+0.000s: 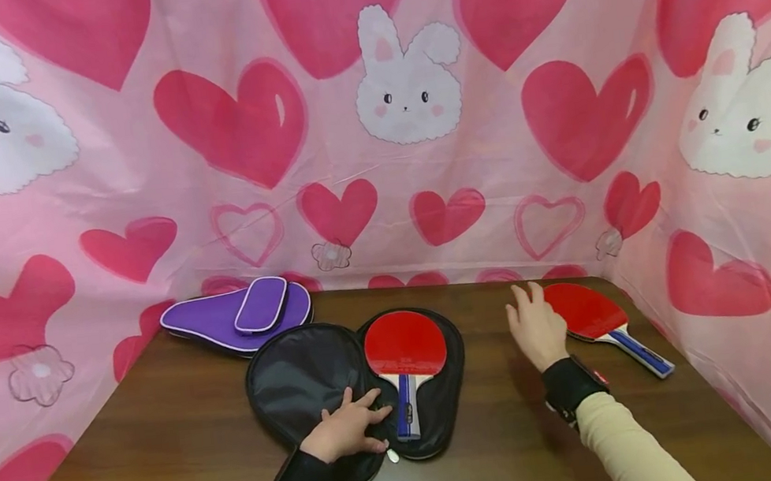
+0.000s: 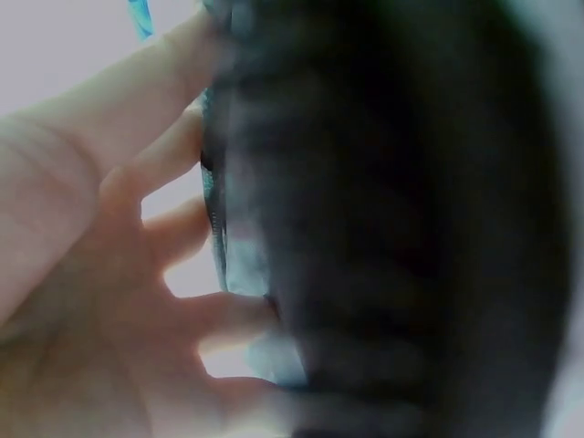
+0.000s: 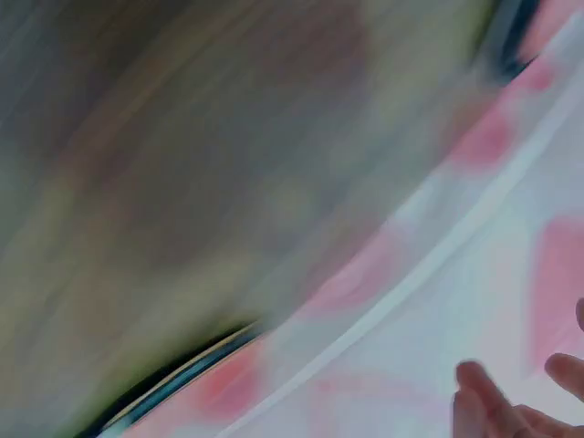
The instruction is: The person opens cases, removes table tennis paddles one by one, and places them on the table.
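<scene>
An unzipped black paddle case point(image 1: 304, 373) lies spread on the table, its two halves side by side. On the right half lies a red table tennis paddle point(image 1: 404, 343) with a blue-and-white handle. My left hand point(image 1: 346, 427) rests on the case's left half, fingers spread, fingertips close to the paddle's handle. In the left wrist view, the blurred black case point(image 2: 383, 228) hides part of that hand. To the right, my right hand point(image 1: 538, 326) hovers beside a second red paddle point(image 1: 586, 309), holding nothing. Its fingers point(image 3: 484, 397) show at the right wrist view's lower corner.
A purple paddle case point(image 1: 208, 315) with white trim lies at the back left, carrying a small purple pouch point(image 1: 261, 305). Pink cloth point(image 1: 339, 150) with hearts and rabbits hangs around the back and sides of the brown wooden table point(image 1: 166, 448).
</scene>
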Demonstrator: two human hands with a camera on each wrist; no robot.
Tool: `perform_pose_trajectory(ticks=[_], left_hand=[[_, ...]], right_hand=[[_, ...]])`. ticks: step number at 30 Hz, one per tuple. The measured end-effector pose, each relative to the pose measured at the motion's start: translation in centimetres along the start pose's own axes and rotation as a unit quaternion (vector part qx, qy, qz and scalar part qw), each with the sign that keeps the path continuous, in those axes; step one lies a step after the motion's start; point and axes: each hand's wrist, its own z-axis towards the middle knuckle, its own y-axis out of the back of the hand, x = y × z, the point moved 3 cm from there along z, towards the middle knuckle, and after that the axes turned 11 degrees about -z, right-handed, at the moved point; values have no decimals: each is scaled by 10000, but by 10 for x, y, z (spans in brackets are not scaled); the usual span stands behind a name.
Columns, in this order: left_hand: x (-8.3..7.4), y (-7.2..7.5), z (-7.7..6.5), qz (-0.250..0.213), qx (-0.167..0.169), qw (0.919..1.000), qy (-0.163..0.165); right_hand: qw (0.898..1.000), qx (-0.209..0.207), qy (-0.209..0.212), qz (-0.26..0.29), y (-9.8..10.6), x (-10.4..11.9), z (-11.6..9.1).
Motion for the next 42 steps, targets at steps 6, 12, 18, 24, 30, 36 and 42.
perform_pose_trajectory(ticks=[6,12,18,24,30,36,42], left_hand=[[-1,-2,3,-22,-9,10000,-41],[-3,-2,4,105,-97,9999,-96],[-4,-3,3,43,-168,9997,-159],[-2,-2,0,-5,-161,9998,-91],[-2,1,-2,-22,-101,9999,-62],[-3,1,-2,34,-73,10000,-22],[-4,2,-1,141,-26,9999,-15]], right_hand=[[9944,379,903,393,-3,86,-29],[9690,1987,1377,510,-27,141,-59],[9563,2438,1609,130,-43,162,-72],[9551,2520,1532,-291,-52,171,-76],[9564,2367,1690,-264,-52,175,-72],[9587,2094,1923,137,-42,161,-66],[9565,1942,1967,935,-25,129,-55]])
